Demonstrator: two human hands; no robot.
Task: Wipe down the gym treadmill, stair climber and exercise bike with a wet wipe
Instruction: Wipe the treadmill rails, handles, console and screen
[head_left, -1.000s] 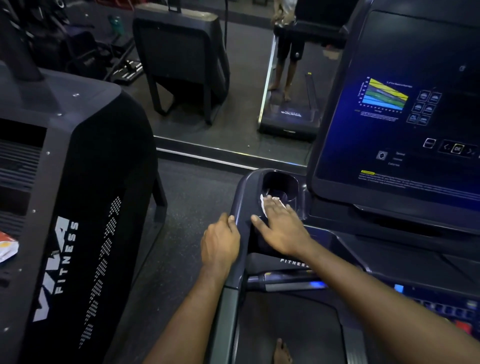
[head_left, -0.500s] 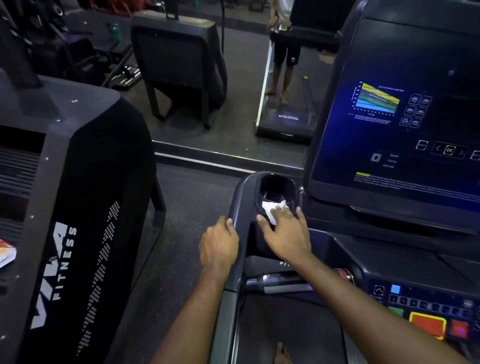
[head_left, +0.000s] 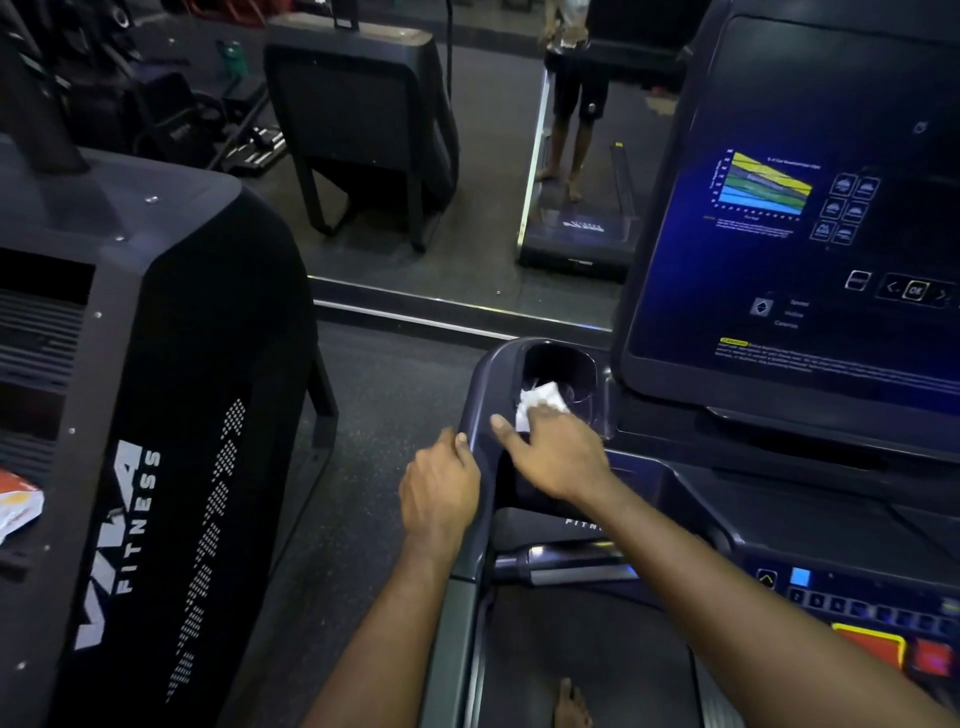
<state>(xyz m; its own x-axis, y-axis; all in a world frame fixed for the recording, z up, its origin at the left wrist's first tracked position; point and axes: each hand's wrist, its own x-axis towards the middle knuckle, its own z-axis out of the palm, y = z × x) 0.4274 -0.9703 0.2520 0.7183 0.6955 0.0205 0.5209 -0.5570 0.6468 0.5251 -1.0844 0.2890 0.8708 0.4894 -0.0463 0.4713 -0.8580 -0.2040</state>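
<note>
Treadmill (head_left: 727, 499) stands right of a black machine (head_left: 171, 395) marked VIVA FITNESS. The left hand (head_left: 439, 493) grips its left rail (head_left: 464, 613), fingers curled round it. The right hand (head_left: 558, 457), fingers extended, presses the white wipe (head_left: 540, 399) at the near edge of the cup holder (head_left: 587, 364), left of the lit screen (head_left: 805, 234).

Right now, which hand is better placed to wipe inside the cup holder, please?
The right hand presses the wet wipe at the cup holder rim; the left hand only grips the side rail.

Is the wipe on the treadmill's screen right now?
No, the right hand presses the wet wipe into the cup holder while the left hand grips the side rail.
</note>
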